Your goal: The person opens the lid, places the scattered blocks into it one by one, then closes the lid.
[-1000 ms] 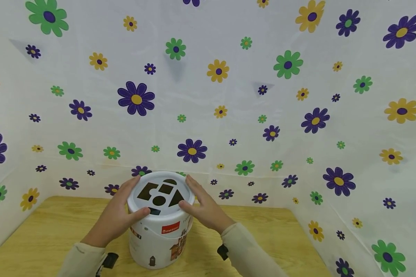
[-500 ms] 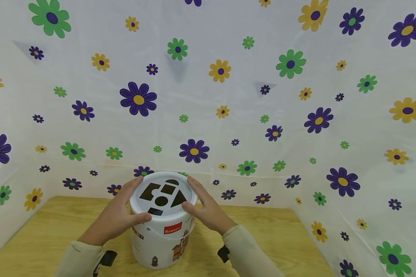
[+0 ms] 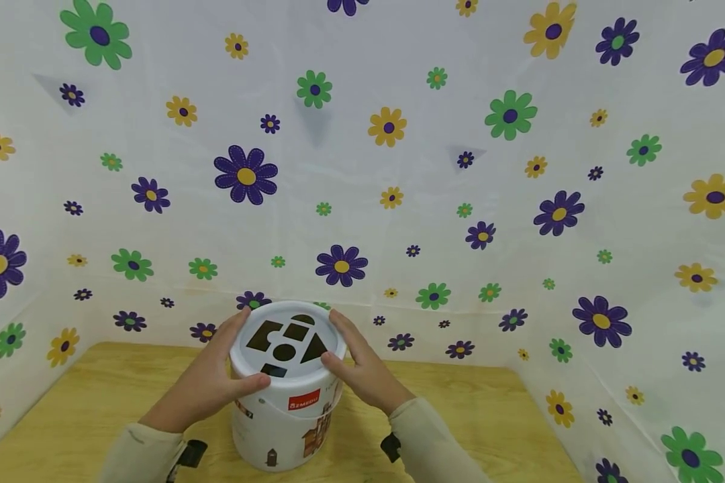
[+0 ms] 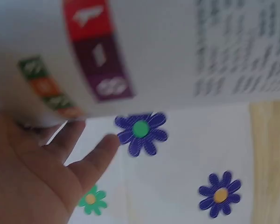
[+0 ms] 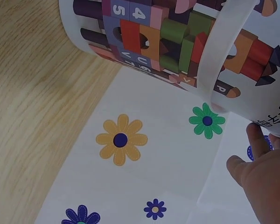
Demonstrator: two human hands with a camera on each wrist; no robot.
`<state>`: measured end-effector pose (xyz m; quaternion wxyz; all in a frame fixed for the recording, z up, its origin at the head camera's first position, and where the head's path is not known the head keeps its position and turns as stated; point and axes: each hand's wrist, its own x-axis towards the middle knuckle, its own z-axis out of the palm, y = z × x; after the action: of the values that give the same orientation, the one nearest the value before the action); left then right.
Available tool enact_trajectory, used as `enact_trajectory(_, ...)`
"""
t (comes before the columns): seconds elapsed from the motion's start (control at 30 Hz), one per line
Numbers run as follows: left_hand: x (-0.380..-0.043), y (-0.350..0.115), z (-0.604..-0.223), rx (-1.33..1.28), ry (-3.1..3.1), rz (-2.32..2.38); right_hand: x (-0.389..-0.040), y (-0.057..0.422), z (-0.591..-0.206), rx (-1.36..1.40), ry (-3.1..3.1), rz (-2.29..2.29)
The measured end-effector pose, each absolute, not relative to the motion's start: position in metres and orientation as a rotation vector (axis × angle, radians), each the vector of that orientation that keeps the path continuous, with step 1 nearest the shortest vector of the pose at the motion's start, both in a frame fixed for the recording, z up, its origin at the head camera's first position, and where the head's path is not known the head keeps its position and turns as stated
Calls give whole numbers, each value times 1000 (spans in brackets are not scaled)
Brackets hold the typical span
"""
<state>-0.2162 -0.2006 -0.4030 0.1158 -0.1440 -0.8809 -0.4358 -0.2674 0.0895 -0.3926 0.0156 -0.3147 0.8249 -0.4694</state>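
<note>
A white toy-block bucket (image 3: 254,436) stands upright on the table, its lid (image 3: 299,367) cut with several shaped holes. My left hand (image 3: 202,389) holds the left side of the lid's rim, the thumb lying along the front edge. Opposite it, my right hand (image 3: 368,376) grips the right side, with the thumb at the front right of the rim. In the left wrist view the bucket's printed wall (image 4: 163,56) fills the top, above the left hand (image 4: 32,172). The right wrist view shows the right hand (image 5: 266,177) beside the bucket's top end.
A white carrying handle (image 5: 219,51) hangs across the bucket's printed front. The wooden table (image 3: 447,416) spreads to both sides. Behind and beside it stands a white sheet (image 3: 350,168) printed with flowers. A dark strap (image 3: 391,446) sits at the right sleeve's underside.
The whole scene, bucket and hands included, has shifted slightly right in the head view. Both hands stay at the lid's rim, and the lid still sits on the bucket.
</note>
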Motion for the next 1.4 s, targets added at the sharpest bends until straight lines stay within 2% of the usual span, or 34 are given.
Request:
enact_trajectory(0.73, -214, -206, -398, -514, -2574, -1244, -275, 91, -390, -1012, 2626, -1390)
enact_trajectory(1.17, -203, -188, -376, -389, -2705, -1138, -282, 90, -385, -1019, 2662, -1284)
enact_trajectory(1.4, -209, -188, -371, -424, -2747, -1086, -285, 94, -385, -1032, 2603, -1329)
